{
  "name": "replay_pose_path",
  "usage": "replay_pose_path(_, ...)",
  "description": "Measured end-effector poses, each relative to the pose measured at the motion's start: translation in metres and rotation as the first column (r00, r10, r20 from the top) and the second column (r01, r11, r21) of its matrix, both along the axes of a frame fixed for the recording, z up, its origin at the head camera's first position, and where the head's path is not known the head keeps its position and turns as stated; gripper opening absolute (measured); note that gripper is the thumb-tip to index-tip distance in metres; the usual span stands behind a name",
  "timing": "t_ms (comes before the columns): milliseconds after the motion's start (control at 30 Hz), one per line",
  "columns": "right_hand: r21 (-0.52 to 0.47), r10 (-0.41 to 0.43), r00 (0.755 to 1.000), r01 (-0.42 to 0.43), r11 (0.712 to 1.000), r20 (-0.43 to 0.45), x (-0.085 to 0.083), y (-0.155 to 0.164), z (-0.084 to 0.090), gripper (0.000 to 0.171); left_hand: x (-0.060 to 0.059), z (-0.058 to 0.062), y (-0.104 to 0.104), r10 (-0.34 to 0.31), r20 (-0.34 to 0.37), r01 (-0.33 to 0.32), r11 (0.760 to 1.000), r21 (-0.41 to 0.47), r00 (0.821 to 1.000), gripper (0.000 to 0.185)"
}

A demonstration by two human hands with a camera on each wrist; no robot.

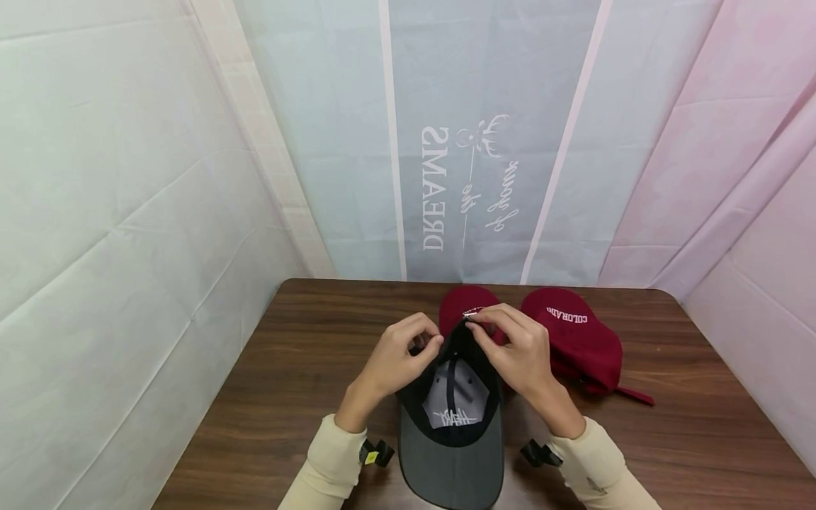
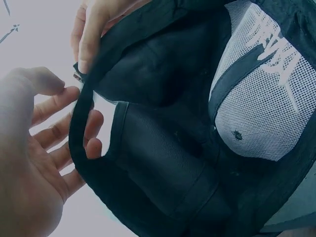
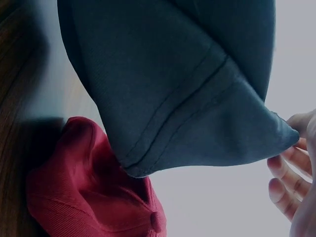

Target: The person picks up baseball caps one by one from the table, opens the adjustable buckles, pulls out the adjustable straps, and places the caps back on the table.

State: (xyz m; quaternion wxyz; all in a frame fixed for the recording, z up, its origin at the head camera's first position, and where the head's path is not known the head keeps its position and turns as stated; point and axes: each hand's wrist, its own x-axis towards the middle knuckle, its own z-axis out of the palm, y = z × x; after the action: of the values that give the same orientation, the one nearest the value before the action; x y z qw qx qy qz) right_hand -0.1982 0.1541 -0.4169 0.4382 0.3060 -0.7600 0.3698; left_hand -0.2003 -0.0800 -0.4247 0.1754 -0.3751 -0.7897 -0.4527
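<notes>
Both hands (image 1: 408, 354) on black cap (image 1: 455, 418)

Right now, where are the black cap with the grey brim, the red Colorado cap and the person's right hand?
Black cap with grey brim (image 1: 451, 460), head view, on its brim.
Red Colorado cap (image 1: 576, 340), head view, on its crown.
Right hand (image 1: 519, 354), head view, on its back.

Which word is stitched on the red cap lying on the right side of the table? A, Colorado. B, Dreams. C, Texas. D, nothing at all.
A: the red cap beside the black cap in the hands shows white letters reading COLORAD, with the last letter out of sight; DREAMS is printed on the backdrop instead.
</notes>
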Motion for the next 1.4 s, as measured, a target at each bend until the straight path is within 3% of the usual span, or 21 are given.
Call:
replay_pose_path(200, 0.000, 0.014, 1.000, -0.014, 1.000, 0.004, 0.002, -0.001, 0.001, 0.022, 0.001, 0.003, 0.006, 0.044, 0.031, -0.044, 0.999, -0.023, 0.999, 0.003)
replay_pose_path(300, 0.002, 0.020, 1.000, -0.020, 1.000, 0.007, 0.002, -0.002, 0.002, 0.022, 0.001, 0.003, 0.009, 0.088, 0.024, -0.086, 0.994, -0.066, 0.996, 0.009)
replay_pose_path(533, 0.018, 0.016, 1.000, -0.016, 1.000, 0.016, 0.005, -0.003, 0.002, 0.022, 0.000, 0.000, 0.014, 0.167, 0.003, -0.163, 0.963, -0.215, 0.986, 0.024)
replay_pose_path(667, 0.014, 0.032, 0.999, -0.032, 0.999, 0.018, 0.006, -0.003, 0.002, 0.023, 0.001, -0.001, 0.015, 0.187, 0.024, -0.176, 0.954, -0.241, 0.982, 0.021)
replay_pose_path(900, 0.008, 0.079, 0.997, -0.079, 0.997, 0.016, 0.010, -0.006, 0.003, 0.027, 0.002, 0.001, 0.017, 0.240, 0.043, -0.227, 0.953, -0.202, 0.970, 0.008)
replay_pose_path(1167, 0.026, 0.080, 0.997, -0.081, 0.996, 0.016, 0.010, -0.009, 0.001, 0.028, -0.001, 0.004, 0.009, 0.215, 0.069, -0.210, 0.975, -0.071, 0.974, 0.003)
replay_pose_path(1400, 0.060, 0.076, 0.997, -0.077, 0.995, 0.019, 0.009, -0.012, 0.000, 0.030, -0.005, 0.004, 0.003, 0.225, 0.079, -0.226, 0.974, 0.004, 0.971, 0.007)
